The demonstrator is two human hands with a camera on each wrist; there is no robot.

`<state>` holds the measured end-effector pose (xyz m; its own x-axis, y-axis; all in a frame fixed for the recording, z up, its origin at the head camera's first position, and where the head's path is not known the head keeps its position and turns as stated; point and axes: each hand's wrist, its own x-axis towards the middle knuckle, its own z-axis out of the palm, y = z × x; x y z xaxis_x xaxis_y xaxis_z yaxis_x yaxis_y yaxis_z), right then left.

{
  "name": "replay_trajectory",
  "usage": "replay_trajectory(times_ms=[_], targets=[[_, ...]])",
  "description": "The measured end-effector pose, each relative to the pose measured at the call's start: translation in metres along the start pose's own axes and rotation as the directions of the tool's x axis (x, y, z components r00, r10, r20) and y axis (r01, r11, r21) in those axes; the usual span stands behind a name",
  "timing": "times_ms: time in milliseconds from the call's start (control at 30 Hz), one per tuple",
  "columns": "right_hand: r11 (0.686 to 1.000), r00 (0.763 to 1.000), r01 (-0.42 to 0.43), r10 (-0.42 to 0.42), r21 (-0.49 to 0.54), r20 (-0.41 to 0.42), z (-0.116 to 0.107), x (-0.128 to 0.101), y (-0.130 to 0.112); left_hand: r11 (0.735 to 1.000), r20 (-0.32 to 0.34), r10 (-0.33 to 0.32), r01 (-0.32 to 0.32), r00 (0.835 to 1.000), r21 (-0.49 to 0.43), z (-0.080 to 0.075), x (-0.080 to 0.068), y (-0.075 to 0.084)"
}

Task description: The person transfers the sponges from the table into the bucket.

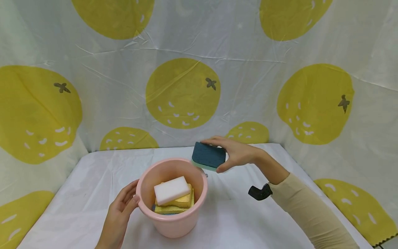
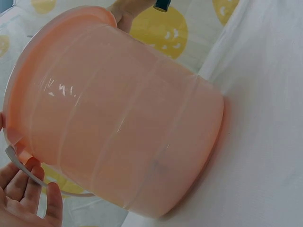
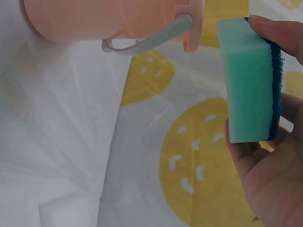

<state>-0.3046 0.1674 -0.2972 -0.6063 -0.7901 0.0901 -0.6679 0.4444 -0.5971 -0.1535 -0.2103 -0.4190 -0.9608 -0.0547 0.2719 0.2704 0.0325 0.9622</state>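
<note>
A pink bucket (image 1: pixel 172 224) stands upright on the white-covered table. Its left rim is gripped by my left hand (image 1: pixel 119 211), with the thumb on the rim and the fingers around the outside; in the left wrist view those fingers are beside the pale bucket handle (image 2: pixel 28 175). Just above the right rim, my right hand (image 1: pixel 237 152) holds a sponge (image 1: pixel 209 154) by its edges, between thumb and fingers. The sponge has green foam (image 3: pixel 248 90) and a dark blue scouring side, which faces up. Inside the bucket, a white sponge (image 1: pixel 172 190) lies tilted on stacked yellow sponges (image 1: pixel 174 209).
A white cloth (image 1: pixel 248 221) covers the table. Behind it and at both sides hang curtains (image 1: pixel 183 93) printed with large yellow fruit. A pale block-like shape (image 3: pixel 66 210) shows low in the right wrist view. A black device (image 1: pixel 260 192) is on the right sleeve.
</note>
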Motion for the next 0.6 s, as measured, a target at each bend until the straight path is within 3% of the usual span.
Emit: replay_trajectory(times_ms=[367,600], targets=[[0.992,0.986,0.122,-0.119,-0.015,0.116,0.011,0.022,-0.028,1.0,-0.004,0.002,-0.002,1.0,-0.007,-0.001,-0.001,-0.002],[0.975,0.96,0.22,-0.224,0.042,0.167,0.021,0.033,-0.04,1.0,0.004,-0.015,0.015,1.0,-0.005,0.0,0.0,-0.001]])
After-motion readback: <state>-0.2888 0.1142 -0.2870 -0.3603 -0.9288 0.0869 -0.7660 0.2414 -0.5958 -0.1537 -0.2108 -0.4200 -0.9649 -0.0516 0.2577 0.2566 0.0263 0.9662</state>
